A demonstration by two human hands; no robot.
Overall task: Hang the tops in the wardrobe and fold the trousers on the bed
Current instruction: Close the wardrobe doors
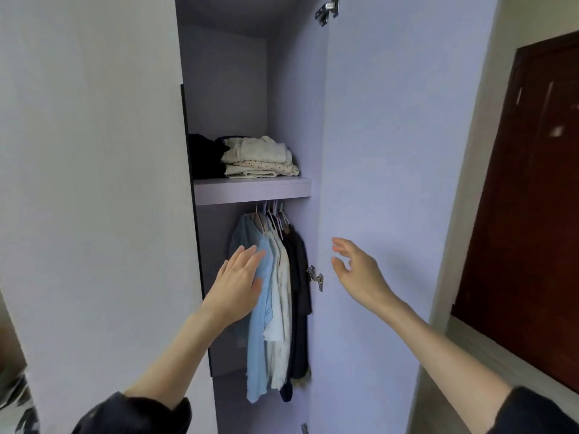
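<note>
From the head view, the person is standing right at the open wardrobe (369,120), both arms reaching in. The left hand (236,285) has flat, straight fingers and holds nothing; it sits in front of the light blue top (261,333), maybe just brushing it, hard to say. The right hand (355,270) is loose and spread, also empty, hovering in front of the open door (391,183) near the hinge (315,277).

The tops hang in a tight bunch from white hangers (274,216) under the shelf (252,190): blue, then a cream top (282,308), then a dark garment (300,292). They hang straight down, long axis vertical, sitting between the two hands and a bit further in. The left hand is clearly nearer. Folded clothes (260,158) sit up on the shelf. No trousers or bed visible, so I'd guess the hanging part is about finished.
</note>
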